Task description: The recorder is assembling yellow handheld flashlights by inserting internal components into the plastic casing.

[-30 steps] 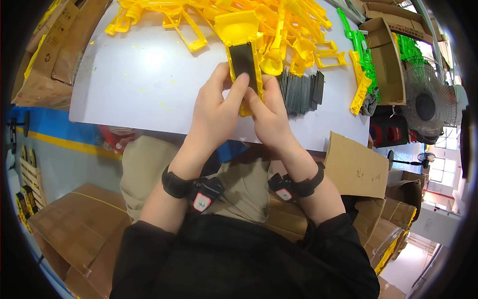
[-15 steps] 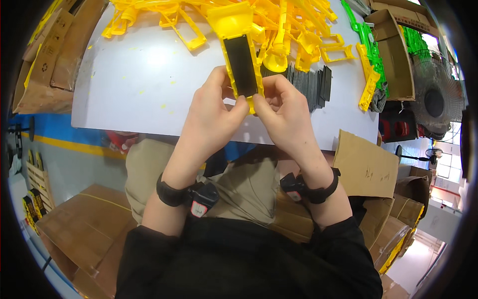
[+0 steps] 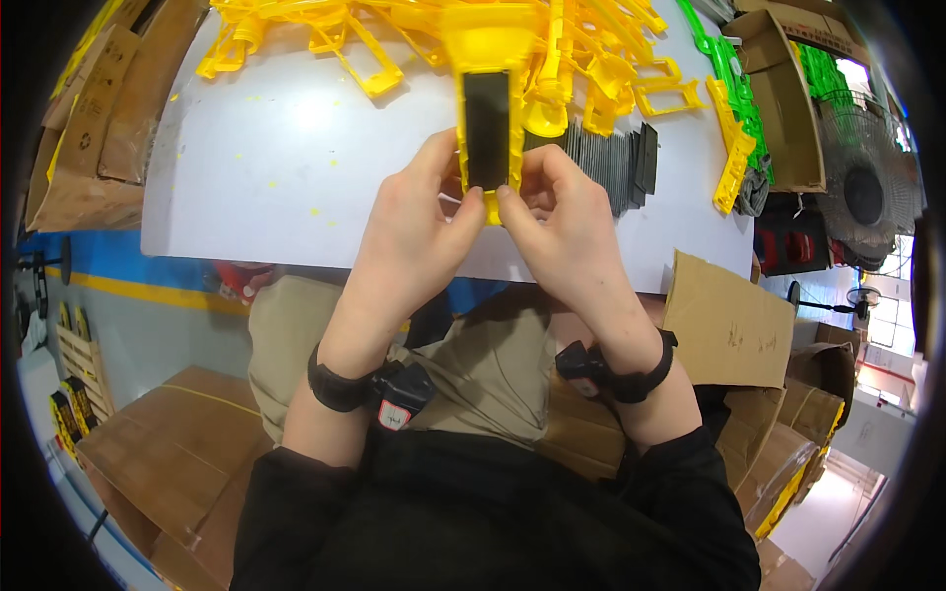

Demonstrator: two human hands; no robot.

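Observation:
My left hand [image 3: 409, 231] and my right hand [image 3: 562, 231] both hold a yellow plastic frame [image 3: 490, 49] upright over the near edge of the white table [image 3: 266, 167]. A black rectangular insert [image 3: 487, 128] sits in the frame, and both thumbs press at its lower end. A row of black flat inserts [image 3: 606, 163] stands on the table just right of my right hand. Behind the frame lies a heap of yellow plastic parts [image 3: 581, 49].
Green plastic parts [image 3: 734, 89] and an open cardboard box [image 3: 788, 108] are at the table's right end. Flat cardboard [image 3: 89, 118] leans at the left. Cardboard boxes [image 3: 148, 463] stand on the floor around my legs. A fan [image 3: 867, 197] is at the right.
The frame with the black insert has been turned from tilted to upright and raised slightly toward the camera. Both thumbs have shifted to its lower end.

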